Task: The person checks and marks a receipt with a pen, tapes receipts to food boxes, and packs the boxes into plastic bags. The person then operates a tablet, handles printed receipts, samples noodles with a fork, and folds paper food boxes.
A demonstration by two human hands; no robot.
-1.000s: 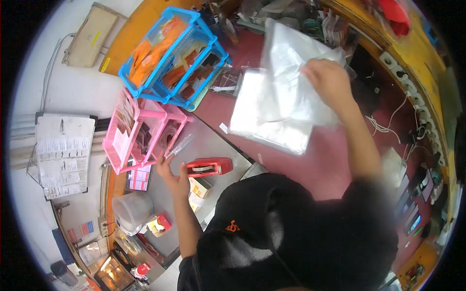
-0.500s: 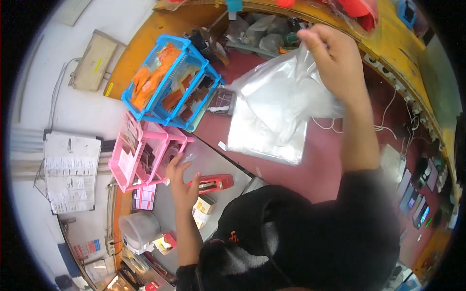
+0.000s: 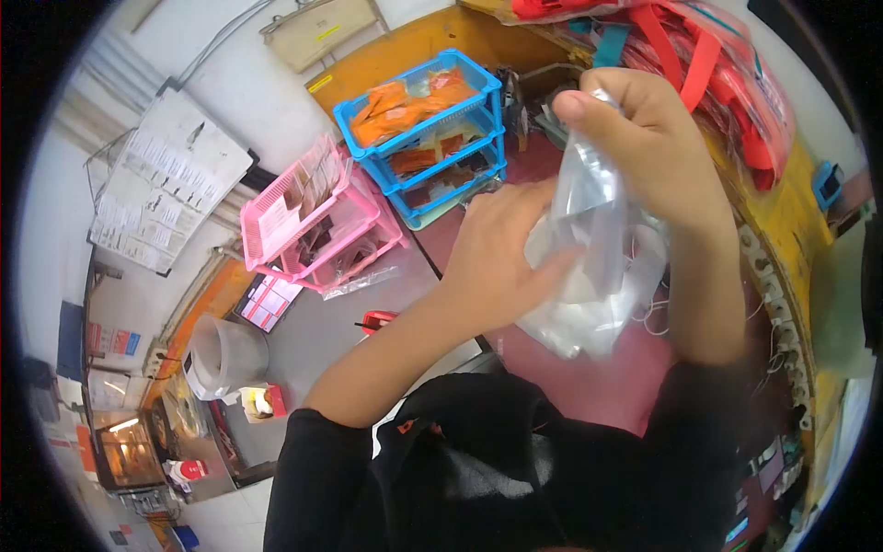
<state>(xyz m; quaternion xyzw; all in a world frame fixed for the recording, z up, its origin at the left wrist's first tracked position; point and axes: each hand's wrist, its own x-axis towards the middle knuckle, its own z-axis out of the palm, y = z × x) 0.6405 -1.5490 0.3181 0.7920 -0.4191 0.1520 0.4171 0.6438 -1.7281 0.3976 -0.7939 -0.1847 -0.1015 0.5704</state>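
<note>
My right hand (image 3: 648,147) is raised and closed around the gathered top of a clear plastic bag (image 3: 598,248). The bag hangs down and bulges at the bottom, with whitish, shiny contents I cannot make out. Against its left side is my left hand (image 3: 506,253), thumb in front and fingers curled partly out of sight behind the plastic. Beneath my left forearm a red tool (image 3: 379,319), perhaps a stapler, shows only in part on the grey tabletop (image 3: 317,345).
Beyond my left hand stand a blue tiered rack (image 3: 418,110) with orange packets and a pink tiered rack (image 3: 322,221). A clear tub (image 3: 230,354) and a small box (image 3: 264,403) sit at left. Red packaged goods (image 3: 727,83) lie on the yellow ledge at upper right.
My left hand has moved right, from beside the pink rack to the bag. The bag is narrower and more bunched, lifted by my right hand. The view has turned.
</note>
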